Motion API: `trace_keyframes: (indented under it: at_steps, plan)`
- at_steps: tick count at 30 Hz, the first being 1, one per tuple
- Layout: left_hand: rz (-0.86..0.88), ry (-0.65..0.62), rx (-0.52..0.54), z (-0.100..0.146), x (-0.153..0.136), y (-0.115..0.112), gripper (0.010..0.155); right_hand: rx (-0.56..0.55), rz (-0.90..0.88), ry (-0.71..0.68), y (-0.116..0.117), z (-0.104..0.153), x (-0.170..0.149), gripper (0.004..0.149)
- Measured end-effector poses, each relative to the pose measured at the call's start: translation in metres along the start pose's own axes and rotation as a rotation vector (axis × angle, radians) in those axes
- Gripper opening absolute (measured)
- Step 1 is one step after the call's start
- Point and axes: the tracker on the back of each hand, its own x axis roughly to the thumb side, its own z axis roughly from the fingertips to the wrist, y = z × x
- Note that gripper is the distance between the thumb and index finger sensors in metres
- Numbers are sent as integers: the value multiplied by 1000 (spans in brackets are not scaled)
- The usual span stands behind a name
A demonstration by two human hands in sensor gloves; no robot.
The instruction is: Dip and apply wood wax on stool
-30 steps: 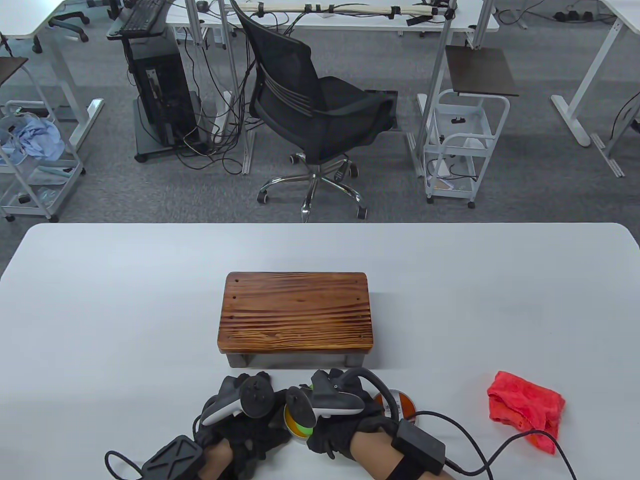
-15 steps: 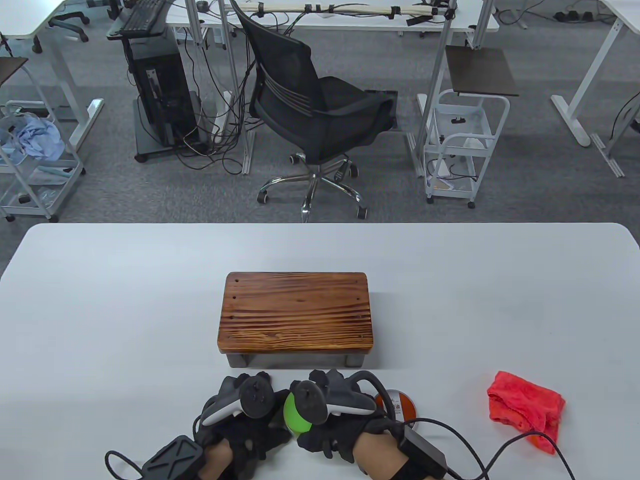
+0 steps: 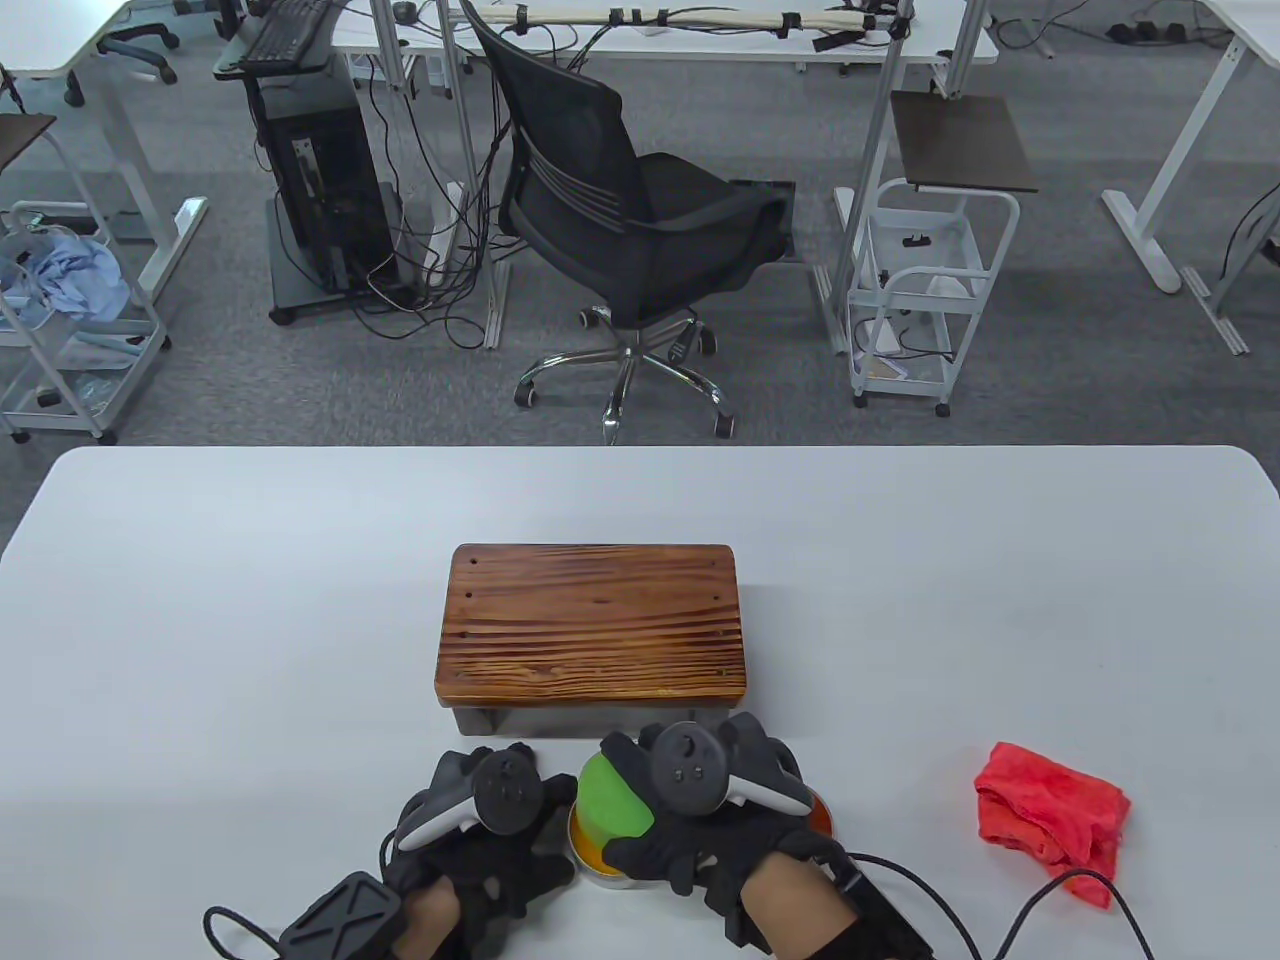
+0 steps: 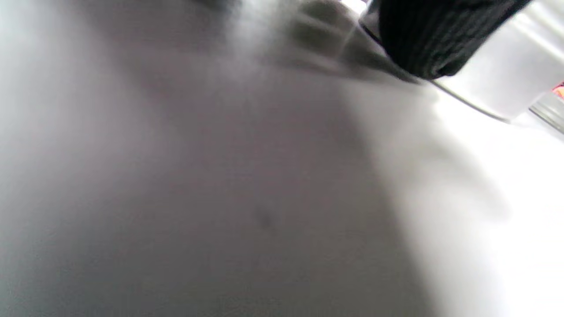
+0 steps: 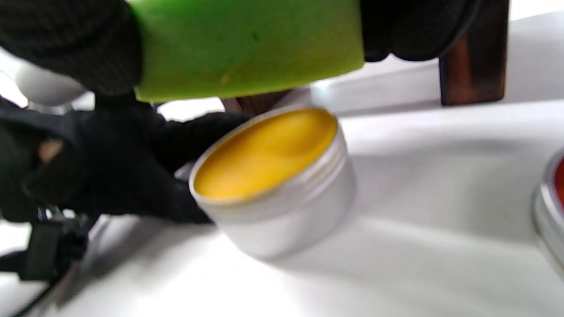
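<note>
The wooden stool [image 3: 595,625] stands at the table's middle. Just in front of it sits an open silver tin of yellow wax [image 3: 592,868]. My left hand [image 3: 540,840] grips the tin's left side; in the right wrist view its fingers [image 5: 132,176] wrap the tin's wall [image 5: 282,220]. My right hand [image 3: 650,830] holds a green sponge [image 3: 612,795], which hangs just above the wax [image 5: 264,154] in the right wrist view [image 5: 246,44]. The left wrist view is blurred and shows one fingertip [image 4: 427,39] on the tin [image 4: 498,75].
The tin's orange lid [image 3: 822,812] lies right of my right hand, partly hidden; its rim shows in the right wrist view [image 5: 548,211]. A crumpled red cloth [image 3: 1050,810] lies at the front right. A stool leg [image 5: 473,57] stands behind the tin.
My right hand has turned and moved a little away from me, bringing the green sponge up off the wax. My left hand has stayed on the tin.
</note>
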Motion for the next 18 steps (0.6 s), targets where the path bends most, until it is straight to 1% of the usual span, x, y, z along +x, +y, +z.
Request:
trace_keyframes:
  at_steps: [2, 4, 6, 8, 9, 10, 12, 14, 16, 18]
  plan:
    - [24, 8, 8, 4, -2, 5, 71, -41, -29, 2, -12, 5, -5, 104]
    - [35, 8, 20, 11, -3, 13, 82, -85, -39, 7, -26, 10, -9, 104]
    - [49, -9, 9, 21, -2, 22, 90, -121, -48, 19, -40, 14, -14, 104]
    - [58, -23, 3, 36, 0, 37, 94, -158, -46, 41, -56, 17, -21, 104]
    - [71, -42, 29, 44, 2, 47, 95, -179, -36, 59, -65, 18, -26, 104]
    - [81, -51, 61, 50, 3, 54, 96, -187, -27, 72, -69, 18, -28, 103]
    - [98, -65, 164, 63, 5, 73, 96, -208, 18, 117, -80, 17, -35, 103]
    - [62, -37, 307, 73, 4, 92, 96, -225, 110, 184, -91, 13, -45, 103]
    - [40, -23, 384, 72, 2, 104, 97, -223, 153, 222, -95, 9, -51, 102]
    - [58, -5, 473, 63, -6, 115, 99, -213, 199, 256, -97, 3, -58, 102]
